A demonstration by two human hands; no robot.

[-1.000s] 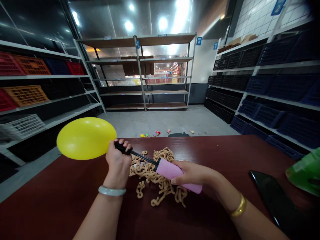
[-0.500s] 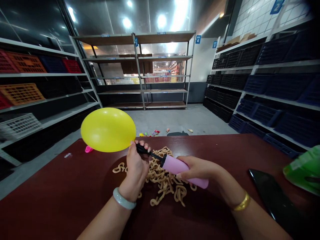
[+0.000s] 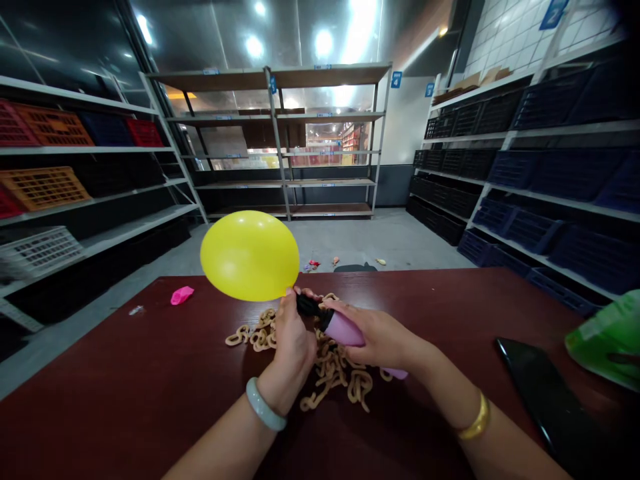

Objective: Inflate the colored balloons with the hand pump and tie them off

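Note:
A swollen yellow balloon point(image 3: 250, 256) sits on the nozzle end of a balloon pump point(image 3: 346, 331) with a pink barrel and black handle. My left hand point(image 3: 294, 333) pinches the balloon's neck and wraps the black end of the pump. Around the pink barrel, my right hand point(image 3: 377, 333) is closed, close beside the left. Little of the black rod shows between the two hands. Below them a heap of tan, uninflated long balloons point(image 3: 333, 373) lies on the table, partly hidden by my hands.
On the dark red table point(image 3: 125, 400) are a pink balloon point(image 3: 182, 295) at left, a black phone point(image 3: 545, 393) and a green bag point(image 3: 607, 340) at right. Small coloured pieces point(image 3: 314, 264) lie on the floor beyond. Shelves with crates point(image 3: 45, 187) stand around.
My left hand and the yellow balloon have moved right, toward my right hand. The pump's rod has slid into the barrel. The pink balloon on the table is now uncovered.

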